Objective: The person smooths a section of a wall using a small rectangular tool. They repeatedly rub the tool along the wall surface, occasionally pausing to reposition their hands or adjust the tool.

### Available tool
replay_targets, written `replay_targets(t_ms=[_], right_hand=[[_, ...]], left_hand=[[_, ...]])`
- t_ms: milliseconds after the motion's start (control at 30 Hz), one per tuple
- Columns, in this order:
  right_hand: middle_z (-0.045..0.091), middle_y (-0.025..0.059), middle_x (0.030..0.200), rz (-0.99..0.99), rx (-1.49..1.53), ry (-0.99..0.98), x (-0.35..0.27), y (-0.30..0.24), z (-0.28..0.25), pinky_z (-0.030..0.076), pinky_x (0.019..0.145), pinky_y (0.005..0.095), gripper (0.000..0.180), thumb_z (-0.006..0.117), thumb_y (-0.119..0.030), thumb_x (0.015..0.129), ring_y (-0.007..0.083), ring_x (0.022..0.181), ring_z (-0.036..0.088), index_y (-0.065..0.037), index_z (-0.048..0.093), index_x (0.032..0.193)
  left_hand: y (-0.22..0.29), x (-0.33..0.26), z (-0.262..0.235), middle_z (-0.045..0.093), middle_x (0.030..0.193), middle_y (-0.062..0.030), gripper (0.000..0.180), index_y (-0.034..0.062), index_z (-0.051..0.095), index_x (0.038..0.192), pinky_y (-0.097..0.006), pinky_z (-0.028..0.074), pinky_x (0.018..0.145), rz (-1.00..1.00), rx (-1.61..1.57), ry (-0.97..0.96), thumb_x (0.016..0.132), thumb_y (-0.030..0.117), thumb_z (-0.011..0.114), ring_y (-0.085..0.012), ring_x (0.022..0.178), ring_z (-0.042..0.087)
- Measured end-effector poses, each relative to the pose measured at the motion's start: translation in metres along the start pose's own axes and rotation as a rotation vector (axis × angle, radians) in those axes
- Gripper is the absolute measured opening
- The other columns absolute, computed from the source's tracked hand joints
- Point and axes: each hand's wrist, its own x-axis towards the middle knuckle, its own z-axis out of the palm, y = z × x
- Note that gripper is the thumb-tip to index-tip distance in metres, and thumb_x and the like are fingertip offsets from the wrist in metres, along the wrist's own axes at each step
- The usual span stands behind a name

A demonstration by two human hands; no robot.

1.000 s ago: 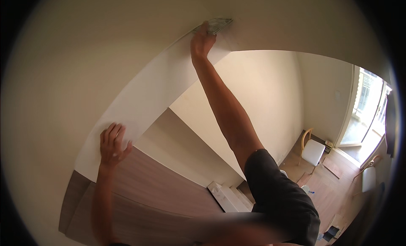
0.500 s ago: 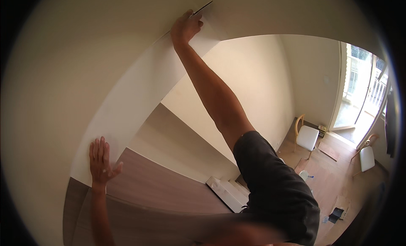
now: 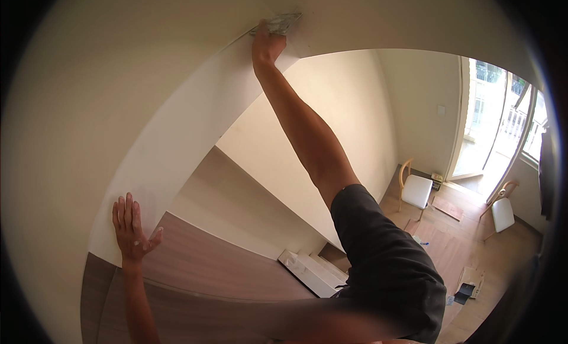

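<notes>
High at the top, my right hand (image 3: 270, 47) reaches to the corner where the white strip of wall meets the ceiling-like surface above. Its fingers are closed on a thin, flat putty scraper (image 3: 283, 24), whose grey face is smeared with whitish filler. The handle is hidden by the hand. At the lower left, my left hand (image 3: 131, 228) lies spread with its palm against the lower end of the white strip (image 3: 171, 131). White residue spots its thumb and fingers, and it holds nothing.
Below the strip are brown wood-look panels (image 3: 207, 258) and a white ledge (image 3: 307, 273). Two chairs with white seats, one nearer (image 3: 416, 191) and one farther right (image 3: 503, 215), stand on the floor by an open glass door (image 3: 482, 125). A dark item (image 3: 464, 292) lies on the floor.
My right hand has turned the scraper, so its flat face shows instead of a thin edge. My left hand stays flat on the wall; the whole view has shifted slightly.
</notes>
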Motion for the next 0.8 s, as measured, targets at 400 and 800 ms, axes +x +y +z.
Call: replay_targets(t_ms=[400, 800], right_hand=[[0.048, 0.0303, 0.137, 0.104, -0.218, 0.077, -0.026, 0.008, 0.043, 0.04, 0.108, 0.0547, 0.055, 0.044, -0.028, 0.112, 0.0475, 0.117, 0.05, 0.0, 0.032, 0.157], [0.045, 0.0324, 0.142, 0.135, -0.256, 0.07, 0.021, 0.009, 0.036, 0.041, 0.109, 0.0557, 0.054, 0.046, -0.021, 0.112, 0.0494, 0.127, 0.048, -0.005, 0.032, 0.161]], left_hand=[[-0.004, 0.003, -0.001, 0.041, 0.162, -0.0244, 0.082, 0.0047, 0.034, 0.16, -0.065, 0.034, 0.123, 0.013, 0.003, -0.016, 0.096, 0.046, 0.064, -0.0437, 0.152, 0.039], [-0.001, 0.007, 0.005, 0.043, 0.163, -0.0233, 0.081, 0.0039, 0.035, 0.159, -0.065, 0.034, 0.122, -0.014, -0.008, 0.044, 0.096, 0.044, 0.064, -0.0453, 0.15, 0.04]])
